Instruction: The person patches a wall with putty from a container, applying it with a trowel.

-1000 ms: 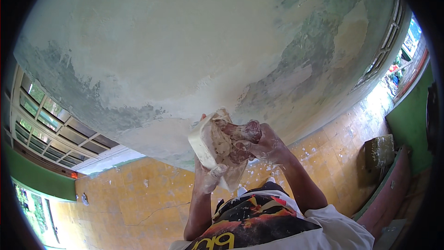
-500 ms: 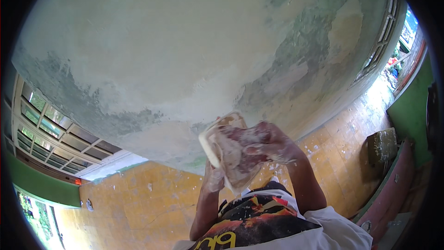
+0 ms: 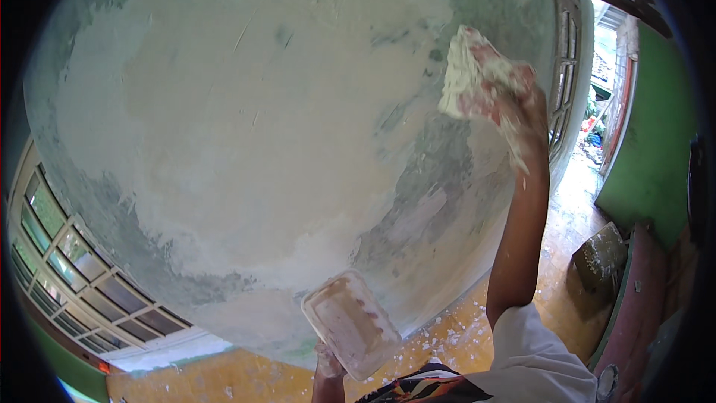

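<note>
My right hand (image 3: 514, 108) is raised to the upper right, closed round a flat scraper (image 3: 468, 71) thickly coated in cream putty, at the patchy cream-and-green wall (image 3: 261, 119); whether the blade touches the wall I cannot tell. Low in the middle, my left hand (image 3: 328, 360) grips a rectangular pale plastic container (image 3: 349, 322), which holds a smeared layer of putty. Both hands and my right forearm are streaked with white.
A paned window (image 3: 89, 276) is at the left, another frame (image 3: 565, 60) at the right, beside a bright opening and a green wall (image 3: 652, 134). A splattered box (image 3: 597, 261) and a pink curved partition (image 3: 634, 306) stand on the lower right. The yellow tiled floor (image 3: 186, 373) has white flecks.
My right hand has lifted the putty-coated scraper out of the container and up to the upper right. The container now sits lower in view, and more wall shows.
</note>
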Tool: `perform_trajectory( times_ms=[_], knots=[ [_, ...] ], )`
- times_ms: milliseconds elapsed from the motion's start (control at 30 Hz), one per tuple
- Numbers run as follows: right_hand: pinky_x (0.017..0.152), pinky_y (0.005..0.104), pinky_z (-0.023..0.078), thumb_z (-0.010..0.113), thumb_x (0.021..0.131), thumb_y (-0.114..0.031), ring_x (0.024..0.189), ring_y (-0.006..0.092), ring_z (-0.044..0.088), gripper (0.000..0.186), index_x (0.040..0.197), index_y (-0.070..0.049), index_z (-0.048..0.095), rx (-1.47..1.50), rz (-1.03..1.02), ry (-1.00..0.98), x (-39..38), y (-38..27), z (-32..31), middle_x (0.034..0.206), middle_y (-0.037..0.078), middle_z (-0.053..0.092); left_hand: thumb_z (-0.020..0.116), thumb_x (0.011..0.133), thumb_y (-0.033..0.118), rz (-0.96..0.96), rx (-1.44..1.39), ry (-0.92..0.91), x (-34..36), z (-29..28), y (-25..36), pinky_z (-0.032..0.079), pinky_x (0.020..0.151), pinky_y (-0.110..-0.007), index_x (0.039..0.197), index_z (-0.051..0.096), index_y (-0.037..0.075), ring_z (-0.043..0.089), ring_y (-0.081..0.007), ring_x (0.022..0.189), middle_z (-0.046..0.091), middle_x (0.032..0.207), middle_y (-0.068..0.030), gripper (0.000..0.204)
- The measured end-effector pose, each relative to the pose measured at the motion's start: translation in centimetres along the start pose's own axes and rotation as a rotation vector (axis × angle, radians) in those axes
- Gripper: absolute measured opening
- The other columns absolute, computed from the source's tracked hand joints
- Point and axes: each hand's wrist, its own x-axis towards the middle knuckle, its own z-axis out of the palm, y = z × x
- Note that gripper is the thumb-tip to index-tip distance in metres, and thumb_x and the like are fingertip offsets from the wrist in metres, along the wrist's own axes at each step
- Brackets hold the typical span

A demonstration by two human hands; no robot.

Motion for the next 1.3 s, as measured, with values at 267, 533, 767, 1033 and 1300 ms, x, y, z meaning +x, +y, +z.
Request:
perform_trajectory(
  times_ms=[267,533,767,1033,1300],
  knots=[
    [0.082,0.0455,0.053,0.059,0.092,-0.018,0.091,0.0395,0.066,0.031,0.116,0.001,0.064,-1.063,-0.279,0.156,1.9,2.2,4.9,0.097,0.023,0.068,0.068,0.062,0.084,0.037,0.034,0.026,0.9,0.4,0.3,0.050,0.102,-0.052,0.151,0.028,0.006,0.056,-0.0323,0.123,0.049,0.142,-0.0137,0.125],
    [0.084,0.0504,0.051,0.057,0.088,-0.013,0.090,0.0440,0.065,0.030,0.114,-0.002,0.065,-0.936,-0.243,0.086,-2.5,-0.3,10.0,0.097,0.024,0.068,0.057,0.071,0.085,-0.009,0.087,-0.039,2.8,0.8,-1.3,0.049,0.103,-0.049,0.152,0.027,0.006,0.054,-0.0315,0.124,0.047,0.143,-0.0153,0.118],
    [0.072,0.0418,0.053,0.062,0.089,-0.020,0.082,0.0335,0.066,0.028,0.111,-0.003,0.066,-0.344,-0.059,-0.197,-2.7,-1.2,7.1,0.092,0.018,0.068,0.052,0.076,0.085,-0.009,0.186,-0.112,3.1,3.1,-3.0,0.048,0.104,-0.050,0.153,0.025,0.007,0.054,-0.0314,0.126,0.046,0.144,-0.0152,0.113],
    [0.069,0.0414,0.057,0.063,0.090,-0.018,0.084,0.0306,0.069,0.023,0.110,-0.007,0.066,-0.995,-0.323,0.248,3.3,0.7,4.9,0.098,0.014,0.066,0.054,0.079,0.082,0.006,0.095,-0.083,1.7,4.8,-4.0,0.049,0.102,-0.052,0.152,0.026,0.005,0.054,-0.0331,0.125,0.047,0.143,-0.0163,0.110],
    [0.078,0.0506,0.058,0.059,0.088,-0.010,0.104,0.0409,0.064,0.036,0.122,-0.001,0.057,-0.960,-0.215,0.009,-2.1,-0.1,7.7,0.121,0.023,0.060,0.055,0.082,0.076,0.057,0.036,0.030,-1.5,4.6,-7.1,0.048,0.101,-0.056,0.151,0.027,0.005,0.054,-0.0365,0.124,0.046,0.144,-0.0172,0.103]
  ],
)
